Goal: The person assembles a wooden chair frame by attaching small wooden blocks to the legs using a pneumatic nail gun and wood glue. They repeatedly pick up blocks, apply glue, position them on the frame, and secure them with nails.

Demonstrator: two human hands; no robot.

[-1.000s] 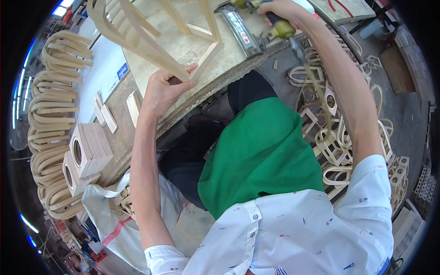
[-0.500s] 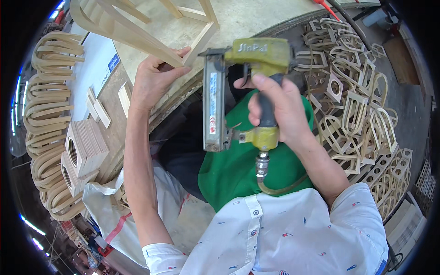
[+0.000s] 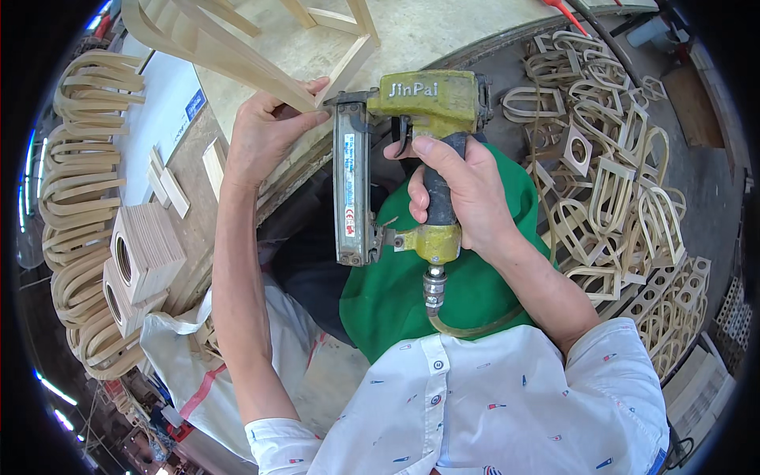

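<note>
My left hand point(image 3: 273, 134) grips the near corner of a pale wooden frame point(image 3: 229, 59), thumb on one side and fingers behind the wood. The frame stands on the worktable point(image 3: 443, 28), its curved part at the upper left and straight bars to the right. My right hand point(image 3: 463, 186) is wrapped round the black handle of a yellow-green pneumatic nail gun point(image 3: 423, 99), index finger at the trigger. The gun's nose is close beside the frame's corner; whether they touch I cannot tell. An air hose point(image 3: 475, 328) runs from the fitting below the handle.
Bent wooden loops point(image 3: 79, 190) are stacked along the left. Square blocks with round holes point(image 3: 150, 249) and short wood strips point(image 3: 170, 186) lie on the table's left part. Many small wooden frames point(image 3: 625, 182) are heaped at right. A green cloth point(image 3: 443, 293) covers my lap.
My right hand has brought the nail gun slightly left, its nose now nearer the frame's corner. The left hand and the frame have stayed nearly still.
</note>
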